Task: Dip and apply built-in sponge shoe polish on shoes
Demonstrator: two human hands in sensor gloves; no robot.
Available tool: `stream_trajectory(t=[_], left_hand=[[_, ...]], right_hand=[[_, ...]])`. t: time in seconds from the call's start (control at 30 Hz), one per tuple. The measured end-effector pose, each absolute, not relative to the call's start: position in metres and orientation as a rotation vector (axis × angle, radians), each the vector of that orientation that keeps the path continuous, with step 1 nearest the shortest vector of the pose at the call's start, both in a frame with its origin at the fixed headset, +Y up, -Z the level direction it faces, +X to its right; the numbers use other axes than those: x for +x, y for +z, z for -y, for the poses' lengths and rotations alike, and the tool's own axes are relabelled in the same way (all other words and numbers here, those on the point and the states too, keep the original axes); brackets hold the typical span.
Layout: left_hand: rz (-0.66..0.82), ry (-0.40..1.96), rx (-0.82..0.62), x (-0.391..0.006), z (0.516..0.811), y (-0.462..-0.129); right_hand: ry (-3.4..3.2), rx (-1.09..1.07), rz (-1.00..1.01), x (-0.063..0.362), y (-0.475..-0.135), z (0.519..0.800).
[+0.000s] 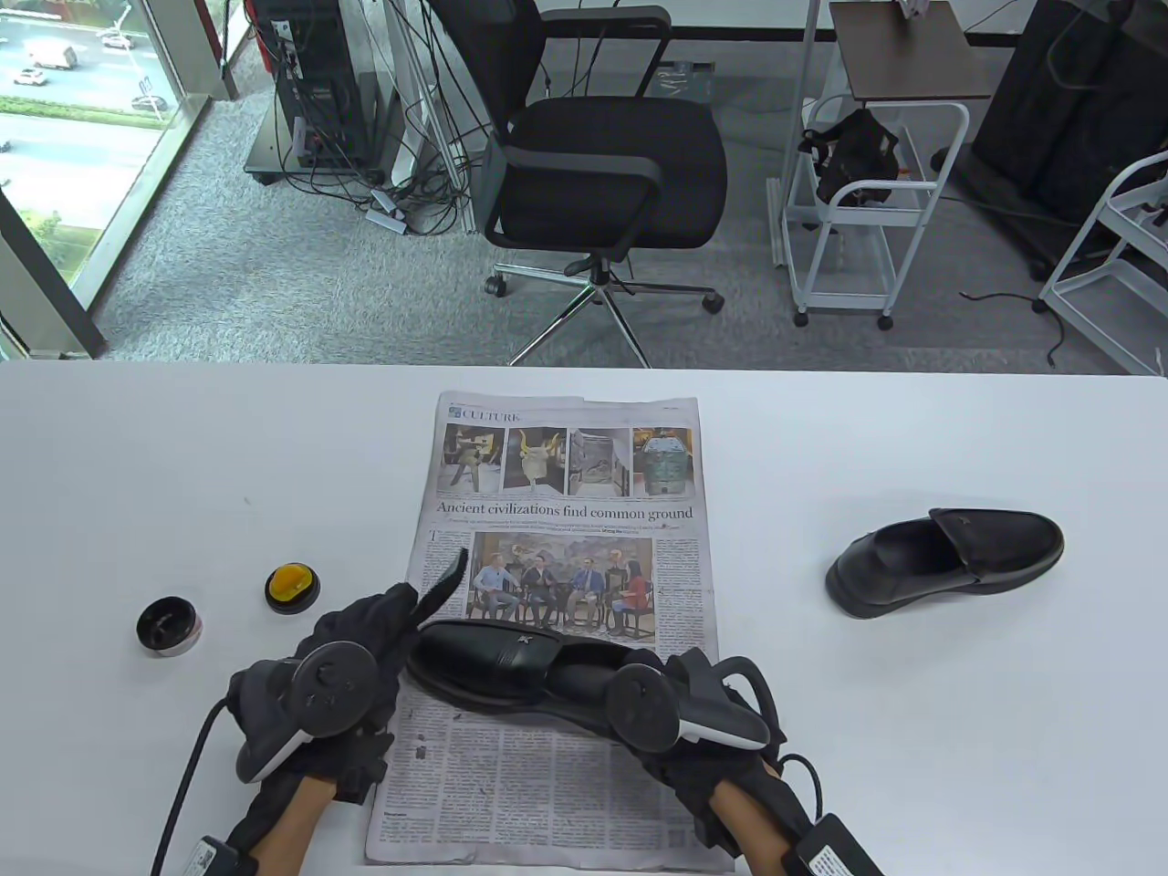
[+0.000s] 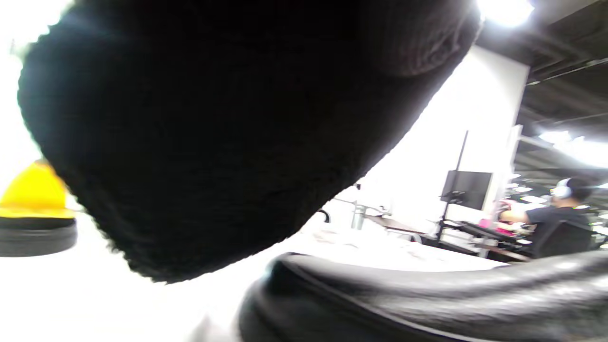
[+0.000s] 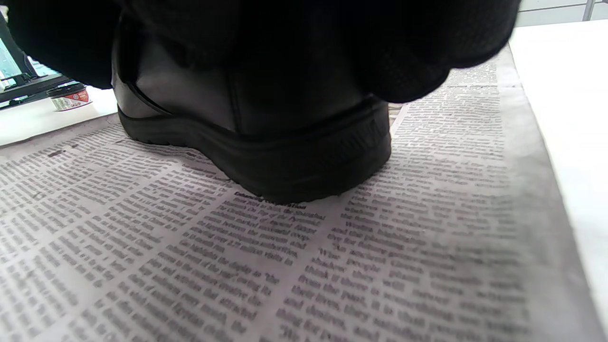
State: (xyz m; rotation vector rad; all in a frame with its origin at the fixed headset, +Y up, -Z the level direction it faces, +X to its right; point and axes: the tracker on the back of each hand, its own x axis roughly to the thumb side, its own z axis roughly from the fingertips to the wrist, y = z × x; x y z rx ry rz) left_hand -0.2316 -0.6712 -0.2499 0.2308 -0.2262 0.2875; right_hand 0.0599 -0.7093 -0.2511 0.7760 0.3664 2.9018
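Note:
A black loafer [image 1: 511, 652] lies on the newspaper [image 1: 566, 474], toe to the left. My left hand [image 1: 383, 630] rests against the toe with its index finger [image 1: 452, 570] sticking out straight; the glove [image 2: 213, 142] fills the left wrist view above the shoe's leather [image 2: 427, 299]. My right hand [image 1: 666, 675] grips the heel, with its fingers [image 3: 380, 47] curled over the back of the shoe [image 3: 266, 142]. The open polish tin [image 1: 169, 627] and its lid with the yellow sponge [image 1: 292, 587] sit on the table left of the paper, untouched.
A second black loafer [image 1: 944, 561] stands on the table to the right of the paper. The table's far edge runs across the middle of the table view, with an office chair [image 1: 602, 146] and white carts behind it.

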Motion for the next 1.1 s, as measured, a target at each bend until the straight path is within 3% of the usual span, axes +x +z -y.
stream_trajectory(t=[0.13,0.23,0.4,0.6,0.77,0.93,1.1], left_hand=[[0.432,0.288,0.260,-0.199,0.673,-0.242],[0.619,0.241,0.191,-0.174,0.681,-0.236],[0.685,0.107,0.080,-0.173,0.686,-0.241],[0.522,-0.099,-0.098,-0.206,0.696,-0.255],[0.322,0.029,0.015,-0.238,0.690,-0.266],[0.254,0.166,0.236,-0.236,0.671,-0.254],[0.382,0.236,0.394,-0.200,0.669,-0.241]], right_hand=[[2.899,0.775,-0.368,0.060,-0.251,0.709],[2.897,0.775,-0.367,0.060,-0.251,0.710],[2.892,0.774,-0.371,0.060,-0.251,0.710],[2.888,0.775,-0.372,0.060,-0.251,0.710],[2.883,0.768,-0.375,0.061,-0.251,0.710],[2.886,0.767,-0.377,0.060,-0.251,0.710],[2.889,0.767,-0.375,0.060,-0.251,0.710]])
